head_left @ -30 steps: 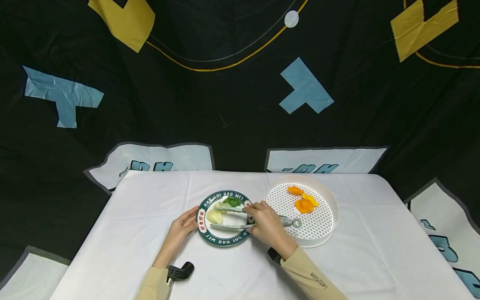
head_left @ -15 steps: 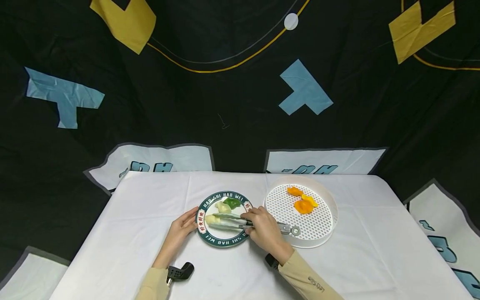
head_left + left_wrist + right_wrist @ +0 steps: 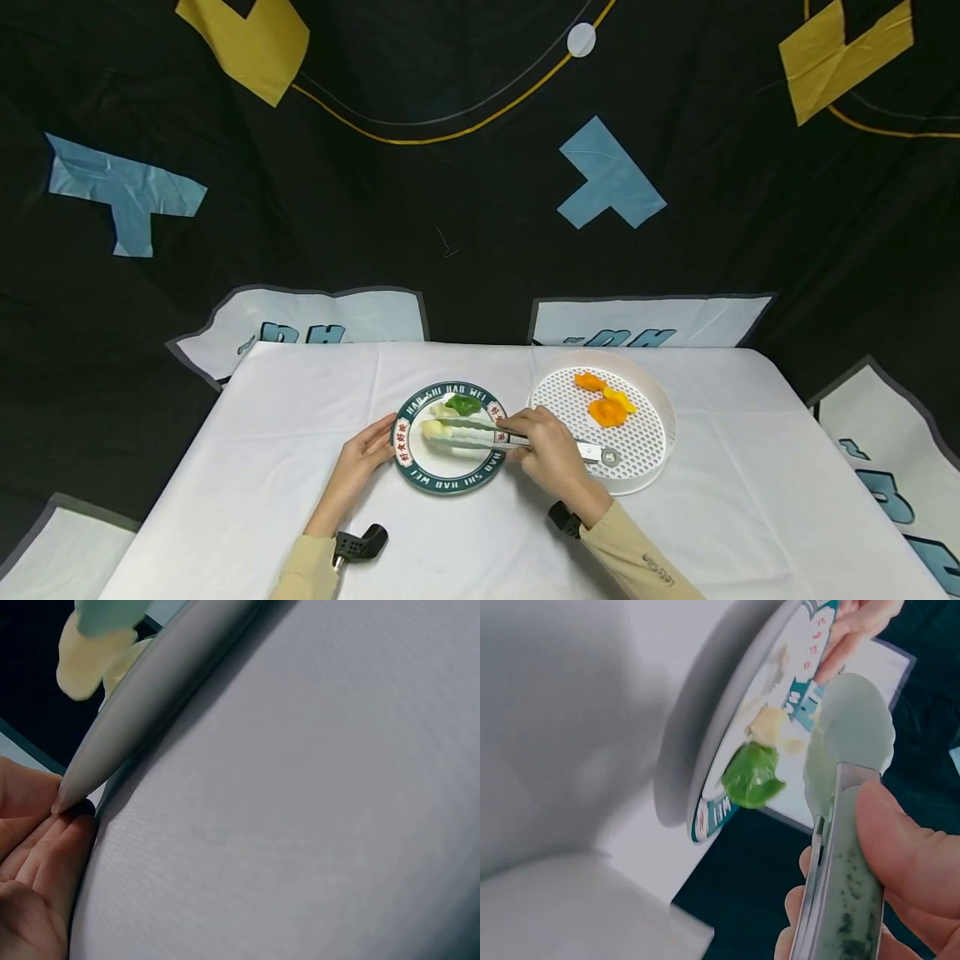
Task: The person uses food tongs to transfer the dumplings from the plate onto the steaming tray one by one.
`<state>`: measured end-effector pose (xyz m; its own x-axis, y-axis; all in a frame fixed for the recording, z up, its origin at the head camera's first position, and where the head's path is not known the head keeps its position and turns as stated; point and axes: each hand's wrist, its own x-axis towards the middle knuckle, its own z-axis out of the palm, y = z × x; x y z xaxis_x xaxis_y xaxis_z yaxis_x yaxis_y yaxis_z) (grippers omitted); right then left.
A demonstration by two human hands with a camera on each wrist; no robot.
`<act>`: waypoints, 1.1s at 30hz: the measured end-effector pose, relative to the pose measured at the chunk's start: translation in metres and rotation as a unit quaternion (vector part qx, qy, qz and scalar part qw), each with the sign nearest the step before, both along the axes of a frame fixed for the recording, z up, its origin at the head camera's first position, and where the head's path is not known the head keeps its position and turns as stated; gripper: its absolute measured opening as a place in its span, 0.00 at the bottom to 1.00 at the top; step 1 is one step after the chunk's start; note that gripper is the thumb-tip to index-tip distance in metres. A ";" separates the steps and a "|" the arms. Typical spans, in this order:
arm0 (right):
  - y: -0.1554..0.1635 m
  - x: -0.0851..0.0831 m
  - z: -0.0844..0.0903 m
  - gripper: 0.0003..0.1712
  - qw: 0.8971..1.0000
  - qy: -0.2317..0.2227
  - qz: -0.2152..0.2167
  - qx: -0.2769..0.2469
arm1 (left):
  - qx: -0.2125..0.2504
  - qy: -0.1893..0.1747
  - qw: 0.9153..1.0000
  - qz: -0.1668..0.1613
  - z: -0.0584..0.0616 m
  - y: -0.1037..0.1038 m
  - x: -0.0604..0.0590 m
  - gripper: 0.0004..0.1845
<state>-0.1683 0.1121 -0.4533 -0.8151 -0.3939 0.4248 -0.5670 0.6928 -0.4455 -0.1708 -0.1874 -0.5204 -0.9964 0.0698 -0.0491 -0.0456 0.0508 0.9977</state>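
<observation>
A round plate [image 3: 448, 484] with a dark green lettered rim sits mid-table. At its left edge my left hand [image 3: 364, 457] pinches the rim, thumb above and fingers beneath [image 3: 56, 866]. My right hand [image 3: 553, 457] grips metal tongs [image 3: 591, 452] with pale green tips, which reach leftward over the plate. Between those tips is a pale yellow piece [image 3: 79, 660], raised above the plate in the left wrist view. On the plate lie a glossy green piece [image 3: 752, 776] and another pale yellow piece [image 3: 769, 724], partly behind the tongs in the head view.
Right of the plate stands a round white tray [image 3: 670, 421] with a perforated base, holding orange pieces [image 3: 606, 413] and a yellow piece [image 3: 621, 399]. The right forearm crosses in front of it. A white cloth [image 3: 300, 400] covers the table, with a black backdrop [image 3: 480, 208] behind.
The tongs first stood spread over the plate, then closed around a pale yellow piece at its left. Right hand, tongs and piece have since shifted slightly right and up. The left hand stays put.
</observation>
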 end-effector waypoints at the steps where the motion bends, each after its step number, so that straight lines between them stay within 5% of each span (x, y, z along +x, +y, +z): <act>1: 0.002 0.000 0.001 0.25 1.000 0.003 0.000 -0.004 | 0.000 -0.001 1.000 0.001 0.000 0.000 0.000 0.29; 33: 0.094 -0.003 0.021 0.28 0.997 0.005 -0.079 -0.019 | -0.008 -0.001 1.000 0.007 -0.001 0.000 0.000 0.29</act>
